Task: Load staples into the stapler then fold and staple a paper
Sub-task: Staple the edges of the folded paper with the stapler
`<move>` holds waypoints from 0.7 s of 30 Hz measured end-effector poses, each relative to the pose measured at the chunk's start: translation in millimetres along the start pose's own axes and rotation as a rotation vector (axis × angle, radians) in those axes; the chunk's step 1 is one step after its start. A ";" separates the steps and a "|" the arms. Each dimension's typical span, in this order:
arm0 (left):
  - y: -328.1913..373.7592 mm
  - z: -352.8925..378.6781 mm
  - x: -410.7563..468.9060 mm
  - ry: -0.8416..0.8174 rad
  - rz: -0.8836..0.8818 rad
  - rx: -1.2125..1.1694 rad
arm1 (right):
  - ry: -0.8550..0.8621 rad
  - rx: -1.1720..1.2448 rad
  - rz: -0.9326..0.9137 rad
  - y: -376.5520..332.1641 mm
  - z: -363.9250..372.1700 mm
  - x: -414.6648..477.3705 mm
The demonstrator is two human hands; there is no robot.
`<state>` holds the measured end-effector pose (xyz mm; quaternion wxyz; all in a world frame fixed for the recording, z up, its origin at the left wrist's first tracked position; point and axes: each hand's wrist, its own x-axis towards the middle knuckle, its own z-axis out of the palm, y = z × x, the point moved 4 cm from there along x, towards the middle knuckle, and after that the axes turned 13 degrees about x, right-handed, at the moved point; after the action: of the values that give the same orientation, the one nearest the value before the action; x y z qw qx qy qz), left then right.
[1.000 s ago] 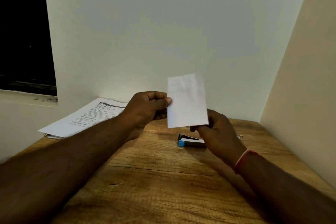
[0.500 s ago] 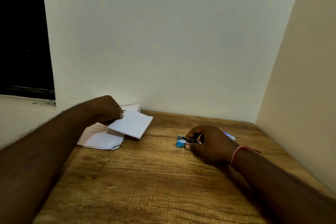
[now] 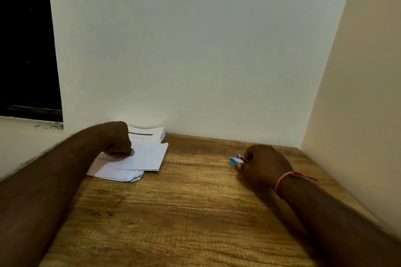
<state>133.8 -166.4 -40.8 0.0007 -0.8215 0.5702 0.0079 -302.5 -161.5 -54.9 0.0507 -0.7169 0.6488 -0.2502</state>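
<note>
head view: our left hand (image 3: 118, 139) is curled, thumb and fingers pinching the edge of the folded paper (image 3: 149, 157). the paper spreads from under that hand toward the other, on top of a paper stack (image 3: 149, 133). our right hand (image 3: 265, 165) is closed around the stapler (image 3: 235, 160), whose blue end pokes out past the fingertips, low over the table (image 3: 173, 206). stapler and paper sit well apart. we judge the fold done. whether staples are loaded, or one already sits in the sheet, is too small to tell, so stapling may remain.
</note>
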 end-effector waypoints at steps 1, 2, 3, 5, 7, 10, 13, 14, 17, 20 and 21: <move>1.9 0.9 -1.0 -0.005 0.012 -0.010 | -0.007 -0.022 0.004 -0.5 0.4 -0.3; 0.6 1.2 1.4 -0.001 0.008 0.004 | -0.013 -0.039 0.007 -0.8 1.2 -0.5; 0.3 1.5 4.5 0.020 0.019 0.055 | -0.018 -0.047 0.011 -1.1 2.2 -0.7; 8.5 -4.5 -0.2 0.110 0.060 0.109 | -0.033 -0.052 0.024 -1.8 3.9 -2.1; 22.3 -12.1 -12.5 0.279 0.089 0.055 | -0.032 -0.055 0.035 -1.9 4.1 -3.4; 58.7 -15.0 -41.1 0.444 0.225 -0.120 | -0.027 -0.056 0.052 -0.3 5.6 -3.5; 95.5 -7.2 -68.7 0.523 0.400 -0.163 | 0.007 -0.055 0.018 -1.0 2.2 -6.6; 104.8 -3.7 -75.5 0.542 0.447 -0.126 | 0.042 -0.047 -0.018 -2.5 -0.4 -7.8; 121.1 12.8 -89.3 0.553 0.548 -0.053 | 0.152 -0.030 -0.151 -14.7 -2.9 -17.0; 124.9 27.9 -95.8 0.575 0.570 -0.066 | 0.214 -0.008 -0.267 -37.0 4.7 -31.5; 127.1 30.9 -97.0 0.583 0.573 -0.072 | 0.220 0.006 -0.299 -43.3 7.8 -36.7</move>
<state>-19.6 -119.7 -69.3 -0.1919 -0.5969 0.7515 -0.2053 -261.2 -121.8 -55.2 -0.0563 -0.7735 0.5360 -0.3336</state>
